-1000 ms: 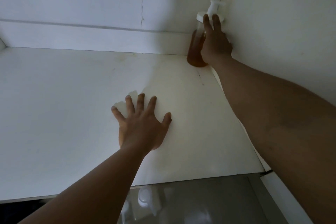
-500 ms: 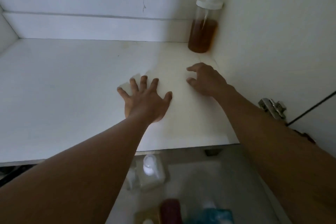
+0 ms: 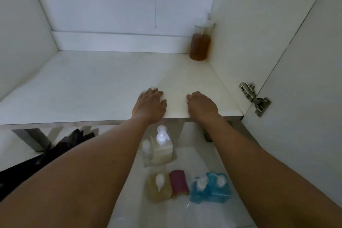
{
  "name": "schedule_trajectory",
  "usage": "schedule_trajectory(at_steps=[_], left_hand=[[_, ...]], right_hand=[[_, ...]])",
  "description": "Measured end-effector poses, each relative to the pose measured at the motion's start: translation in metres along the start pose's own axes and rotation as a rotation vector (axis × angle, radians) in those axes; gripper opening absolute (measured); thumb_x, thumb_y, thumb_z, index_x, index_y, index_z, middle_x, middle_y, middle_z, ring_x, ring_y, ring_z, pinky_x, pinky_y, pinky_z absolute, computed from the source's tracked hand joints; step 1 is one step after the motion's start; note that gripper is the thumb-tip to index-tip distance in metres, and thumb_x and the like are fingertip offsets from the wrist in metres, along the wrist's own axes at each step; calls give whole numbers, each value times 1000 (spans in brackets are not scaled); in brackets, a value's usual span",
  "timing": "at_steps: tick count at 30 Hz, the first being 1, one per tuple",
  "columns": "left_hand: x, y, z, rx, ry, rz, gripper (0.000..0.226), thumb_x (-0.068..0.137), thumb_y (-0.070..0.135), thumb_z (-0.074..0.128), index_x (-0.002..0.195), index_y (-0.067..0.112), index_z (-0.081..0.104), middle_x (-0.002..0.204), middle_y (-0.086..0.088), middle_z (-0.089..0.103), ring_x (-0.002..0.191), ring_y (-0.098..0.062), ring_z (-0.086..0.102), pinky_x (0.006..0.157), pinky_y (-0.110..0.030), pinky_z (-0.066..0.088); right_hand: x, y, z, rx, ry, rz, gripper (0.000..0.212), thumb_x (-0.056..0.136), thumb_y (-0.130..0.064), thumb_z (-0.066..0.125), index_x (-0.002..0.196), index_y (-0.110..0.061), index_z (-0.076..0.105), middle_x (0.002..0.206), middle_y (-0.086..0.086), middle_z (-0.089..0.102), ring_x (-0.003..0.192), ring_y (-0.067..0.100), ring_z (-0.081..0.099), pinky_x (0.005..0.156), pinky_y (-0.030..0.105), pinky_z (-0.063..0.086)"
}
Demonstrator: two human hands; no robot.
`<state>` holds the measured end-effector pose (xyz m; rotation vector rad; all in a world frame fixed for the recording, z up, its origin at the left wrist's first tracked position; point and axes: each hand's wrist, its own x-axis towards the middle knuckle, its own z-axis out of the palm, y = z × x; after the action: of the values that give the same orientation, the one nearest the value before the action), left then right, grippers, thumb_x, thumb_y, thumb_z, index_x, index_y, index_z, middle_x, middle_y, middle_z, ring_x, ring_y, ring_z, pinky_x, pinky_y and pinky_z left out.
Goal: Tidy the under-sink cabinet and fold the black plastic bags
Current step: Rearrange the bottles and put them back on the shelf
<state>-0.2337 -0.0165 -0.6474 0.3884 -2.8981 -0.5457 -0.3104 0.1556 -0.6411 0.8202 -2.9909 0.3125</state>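
Both hands rest on the shelf [image 3: 83, 87], at its front edge.
Left hand [image 3: 149, 104] flat, right hand [image 3: 201, 105] loosely curled (neither visibly holding anything); best to set floor bottles [image 3: 162, 152] upright beside the corner bottle [image 3: 200, 46].

L hand [image 3: 150, 104] flat, R hand [image 3: 201, 105] loosely curled

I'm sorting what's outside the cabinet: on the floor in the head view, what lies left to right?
From the left: black plastic bags → yellow pump bottle → maroon pouch → two blue pump bottles.
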Motion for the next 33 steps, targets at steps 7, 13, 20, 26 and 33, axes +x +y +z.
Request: schedule_trajectory(at_steps=[7, 13, 20, 26, 33], left_hand=[[-95, -12, -9, -69, -3, 71, 49, 107, 24, 34, 154, 12, 34, 164, -7, 26, 153, -22, 15, 125, -33, 8], [-130, -8, -9, -97, -6, 29, 56, 103, 26, 44, 156, 15, 29, 166, -3, 20, 155, -20, 9, 126, -41, 11], [-173, -21, 29, -239, 44, -184, 58, 96, 38, 60, 147, 22, 40, 144, -1, 49, 124, -24, 54, 102, -41, 45], [-170, -53, 58, -408, -74, -355, 82, 90, 27, 72, 156, 16, 24, 156, -10, 35, 137, -27, 44, 107, -37, 39], [-140, -76, 77, -469, -190, -331, 106, 83, 24, 81, 160, 17, 10, 164, -8, 25, 148, -27, 30, 115, -34, 30]], right_hand=[[-75, -22, -8, 12, -16, 21, 37, 92, -1, 51, 129, -7, 52, 136, 13, 47, 124, 29, 47, 100, 36, 41], [-110, -28, -3, 124, 61, 38, 39, 98, -5, 44, 135, -8, 52, 142, 8, 46, 129, 26, 47, 99, 36, 42], [-143, -48, 46, 331, -28, 74, 34, 95, -17, 54, 129, -15, 57, 128, 10, 59, 115, 26, 57, 92, 34, 47], [-125, -51, 63, 486, -201, 134, 58, 85, -12, 70, 137, -9, 48, 132, 13, 54, 120, 30, 55, 96, 34, 47], [-91, -59, 85, 634, -239, 35, 83, 72, -9, 83, 143, -18, 42, 132, 0, 52, 121, 18, 54, 94, 26, 42]])
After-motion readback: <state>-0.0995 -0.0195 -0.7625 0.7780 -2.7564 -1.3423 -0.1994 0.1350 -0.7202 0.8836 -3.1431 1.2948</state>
